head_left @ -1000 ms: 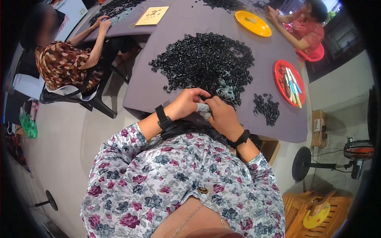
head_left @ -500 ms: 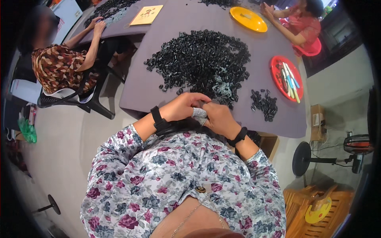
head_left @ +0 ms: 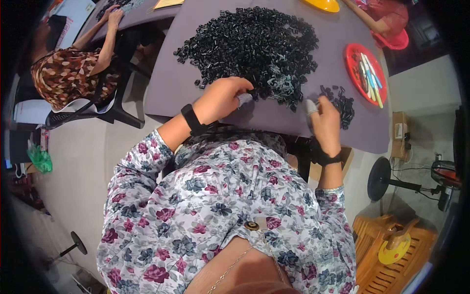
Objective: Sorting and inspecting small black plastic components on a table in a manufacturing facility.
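At the near edge of a large heap of small black tube-like pieces (head_left: pixel 249 46), my left hand (head_left: pixel 218 102) has its fingers curled. One black piece (head_left: pixel 253 93) shows at its index fingertip, between finger and wrapped thumb. My right hand (head_left: pixel 327 125) is beside a smaller pile of black pieces (head_left: pixel 345 110), thumb and index finger slightly apart. No piece shows between them. Grey wrapping covers each thumb, and both wrists wear black bands. Some lighter greenish-grey pieces (head_left: pixel 281 83) lie at the heap's near side.
A red plate (head_left: pixel 350 59) with several light-handled tools stands right on the purple-grey tablecloth (head_left: pixel 161 93). Farther back is a yellow plate (head_left: pixel 325 4). One person (head_left: pixel 73 78) sits left, another (head_left: pixel 391 19) far right. A fan (head_left: pixel 379 179) and wooden chair (head_left: pixel 367 245) stand at right.
My hands were together at the table edge and are now apart. The left has moved forward to the large heap, the right over to the small pile. The view has tilted nearer.
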### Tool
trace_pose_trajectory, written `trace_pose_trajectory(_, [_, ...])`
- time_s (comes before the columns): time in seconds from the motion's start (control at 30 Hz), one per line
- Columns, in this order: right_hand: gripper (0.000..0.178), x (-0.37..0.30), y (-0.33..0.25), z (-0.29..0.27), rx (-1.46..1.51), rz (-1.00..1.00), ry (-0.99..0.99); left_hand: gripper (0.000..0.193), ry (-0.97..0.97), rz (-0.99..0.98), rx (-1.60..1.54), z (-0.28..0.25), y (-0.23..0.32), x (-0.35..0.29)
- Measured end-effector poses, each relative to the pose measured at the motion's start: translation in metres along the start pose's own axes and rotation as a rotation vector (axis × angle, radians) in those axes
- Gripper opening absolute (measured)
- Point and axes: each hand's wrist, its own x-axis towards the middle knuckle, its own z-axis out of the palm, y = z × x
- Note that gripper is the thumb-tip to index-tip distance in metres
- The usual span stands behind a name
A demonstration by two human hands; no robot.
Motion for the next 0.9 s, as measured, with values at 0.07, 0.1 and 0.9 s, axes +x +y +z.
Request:
trace_pose_trajectory(0.07, [0.021,0.001,0.009,-0.004,0.043,0.094,0.061,0.052,-0.012,0.071,0.083,0.002,0.005,0.005])
trace_pose_trajectory(0.1, [0.022,-0.001,0.009,-0.006,0.071,0.128,0.106,0.05,-0.029,0.092,0.117,0.001,0.01,0.007])
trace_pose_trajectory(0.9, [0.02,0.013,-0.038,0.024,-0.049,-0.196,-0.194,0.024,-0.115,0.154,0.376,0.005,0.017,0.008])
